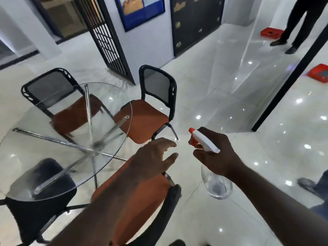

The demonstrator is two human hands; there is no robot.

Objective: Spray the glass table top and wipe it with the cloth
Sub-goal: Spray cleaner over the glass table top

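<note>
A round glass table top (35, 121) on crossed chrome legs fills the left of the view. My right hand (214, 151) grips a clear spray bottle (216, 187) with a white and orange trigger head, held over the floor to the right of the table with the nozzle pointing left. My left hand (156, 157) hovers open, fingers spread, just left of the bottle and above a chair, holding nothing. No cloth shows in the view.
Several black mesh chairs with orange seats ring the table, one at the back (150, 110), one right below my arms (134, 201). A person's legs (294, 23) stand far right on the glossy white floor. Red trays (317, 72) lie on the floor.
</note>
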